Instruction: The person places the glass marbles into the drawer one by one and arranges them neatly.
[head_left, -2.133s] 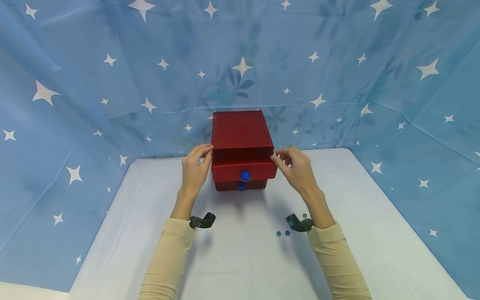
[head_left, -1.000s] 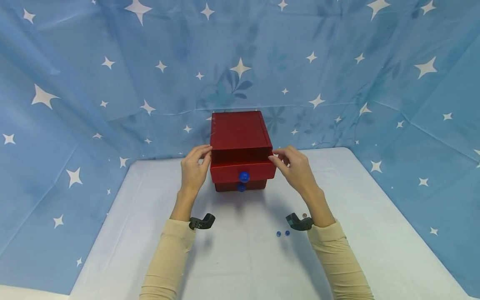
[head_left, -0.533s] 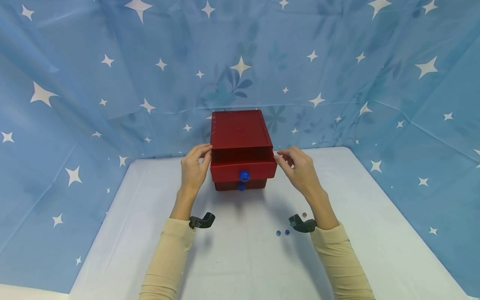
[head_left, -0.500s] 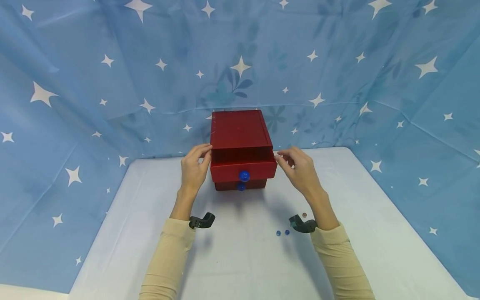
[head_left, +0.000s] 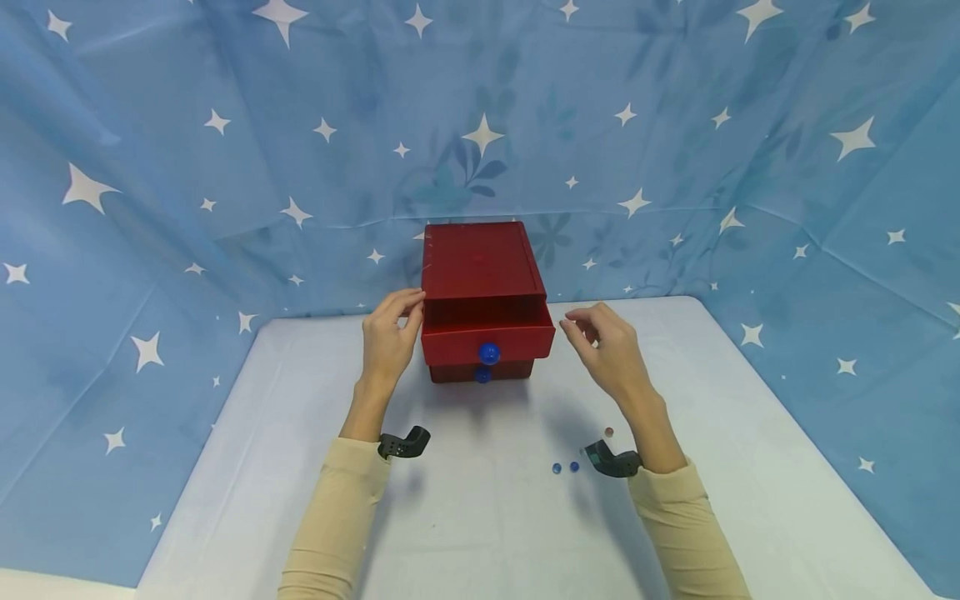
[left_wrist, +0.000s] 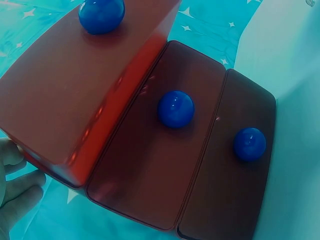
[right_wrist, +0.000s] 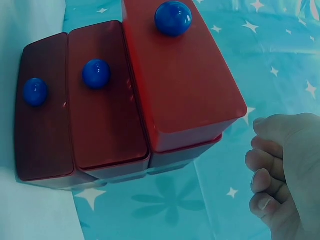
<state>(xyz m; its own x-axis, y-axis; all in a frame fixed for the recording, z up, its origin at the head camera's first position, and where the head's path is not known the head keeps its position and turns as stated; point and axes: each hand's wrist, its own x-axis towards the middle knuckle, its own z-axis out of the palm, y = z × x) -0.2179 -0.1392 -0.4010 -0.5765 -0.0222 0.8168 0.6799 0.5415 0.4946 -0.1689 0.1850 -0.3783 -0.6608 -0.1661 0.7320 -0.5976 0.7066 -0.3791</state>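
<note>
In the head view, the glossy red box-shaped cabinet point(head_left: 480, 260) stands far on the white tabletop point(head_left: 480, 508), its top drawer point(head_left: 450, 344) out, the shadowed contents unclear. The left grip point(head_left: 387, 337) rests fingers-extended against its left side; the right grip point(head_left: 609, 354), loosely curled and unladen, sits right of it. Small blue beads point(head_left: 574, 467) lie nearer, right.

The left wrist view adds a third round blue knob point(left_wrist: 250, 144).

The right wrist view shows the right grip clear of the drawer.

1. Cabinet point(head_left: 480, 262): smooth hard plastic look, soft sheen, pale scuffs on top
2. Top drawer point(head_left: 453, 343): smooth plastic look, satin front, shinier side
3. Knobs point(left_wrist: 176, 109): very glossy, smooth, bright highlights
4. Backdrop point(head_left: 187, 167): creased cloth, slight sheen
5. Table cover point(head_left: 480, 500): matt, smooth, faint creases
6. Sleeves point(head_left: 330, 517): matt cloth, rumpled
7. Wrist straps point(head_left: 403, 444): dark, matt, plastic or rubber, can't tell which
</note>
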